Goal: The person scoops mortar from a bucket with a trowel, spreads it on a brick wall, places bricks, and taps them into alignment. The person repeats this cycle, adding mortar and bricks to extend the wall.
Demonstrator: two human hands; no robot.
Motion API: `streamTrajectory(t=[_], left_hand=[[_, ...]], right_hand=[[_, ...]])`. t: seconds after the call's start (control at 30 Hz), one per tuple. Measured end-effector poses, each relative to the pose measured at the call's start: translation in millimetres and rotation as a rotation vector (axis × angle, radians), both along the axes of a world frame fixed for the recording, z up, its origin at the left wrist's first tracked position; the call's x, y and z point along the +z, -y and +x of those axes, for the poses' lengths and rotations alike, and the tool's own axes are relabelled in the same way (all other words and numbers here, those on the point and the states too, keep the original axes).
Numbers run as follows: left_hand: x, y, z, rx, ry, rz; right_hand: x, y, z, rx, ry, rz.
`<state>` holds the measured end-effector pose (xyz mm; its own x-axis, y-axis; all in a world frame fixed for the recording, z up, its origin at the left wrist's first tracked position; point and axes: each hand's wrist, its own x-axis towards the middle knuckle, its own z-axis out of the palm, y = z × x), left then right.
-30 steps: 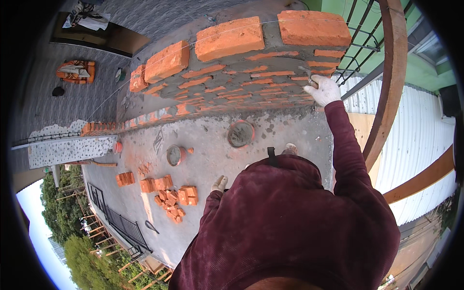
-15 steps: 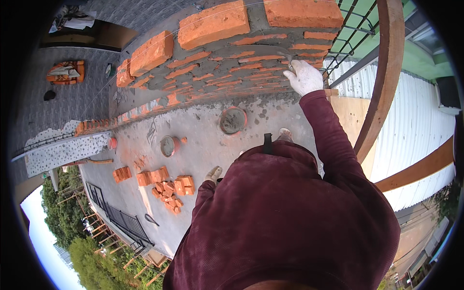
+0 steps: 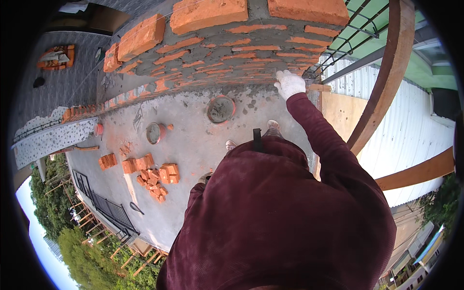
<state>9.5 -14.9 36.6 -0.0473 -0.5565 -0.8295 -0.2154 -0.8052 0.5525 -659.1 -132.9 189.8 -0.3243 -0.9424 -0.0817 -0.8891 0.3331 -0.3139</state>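
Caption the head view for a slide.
Gloved right hand near a brick wall, mortar buckets and bricks on the grey floor.

1. The right hand [image 3: 290, 84] has come lower along the brick wall [image 3: 227, 48].
2. The left hand [image 3: 203, 178] is now mostly hidden by the maroon garment [image 3: 275, 208].
3. The left foot [image 3: 231, 144] shows more fully.

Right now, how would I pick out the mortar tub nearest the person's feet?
Find the brick wall across the top of the view, then look just below it at the grey floor. A round, red-rimmed tub of grey mortar sits there, ahead of the person's feet. It looks bigger than the next tub to its left, which sits nearer the loose bricks.
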Motion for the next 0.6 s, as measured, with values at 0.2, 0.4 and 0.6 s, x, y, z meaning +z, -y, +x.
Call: streamTrajectory(t=[0.2,0.4,0.6], left_hand=[[60,59,-102,-0.095,0.137,-0.119],[49,19,-69,-0.035,0.134,-0.089],[-23,-36,-1,0.196,-0.058,0.060]], right_hand=[[-55,18,-52,-0.196,-0.023,0.061],[0,-37,-89,-0.328,0.103,0.132],[17,-77,-74,-0.283,-0.027,0.086]])
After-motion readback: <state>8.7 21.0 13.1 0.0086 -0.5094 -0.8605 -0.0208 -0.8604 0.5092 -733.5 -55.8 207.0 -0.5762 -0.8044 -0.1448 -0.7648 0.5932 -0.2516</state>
